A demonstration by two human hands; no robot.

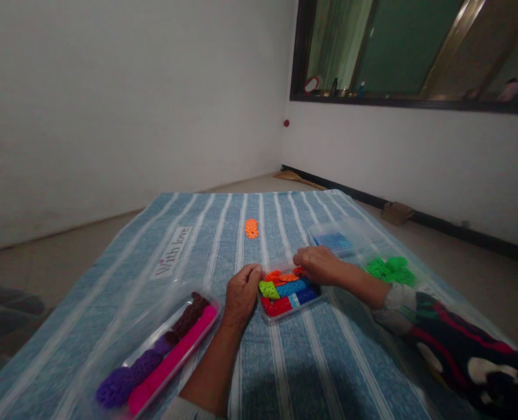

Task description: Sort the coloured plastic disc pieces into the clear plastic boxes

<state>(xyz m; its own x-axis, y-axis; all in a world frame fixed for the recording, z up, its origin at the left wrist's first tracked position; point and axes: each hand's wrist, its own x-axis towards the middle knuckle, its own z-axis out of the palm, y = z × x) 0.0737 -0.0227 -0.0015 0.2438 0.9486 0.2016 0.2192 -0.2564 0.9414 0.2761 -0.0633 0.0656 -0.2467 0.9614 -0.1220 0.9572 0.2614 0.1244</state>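
Note:
A clear plastic box (280,318) sits on the cloth, holding rows of red, blue, lime-green and orange plastic pieces. My left hand (240,294) is closed on the box's left edge, thumb at the rim. Over the far right corner of the box, my right hand (318,265) has its fingers pinched together at an orange piece (298,271). More orange pieces (286,277) lie along the far side of the box. Past the box, a short row of orange discs (251,228) rests by itself on the cloth.
To the left stands a long clear container (145,350) with brown, purple and pink pieces. A clear box with blue pieces (332,241) and a heap of green pieces (391,269) are to the right. A striped cloth (215,233) covers the table.

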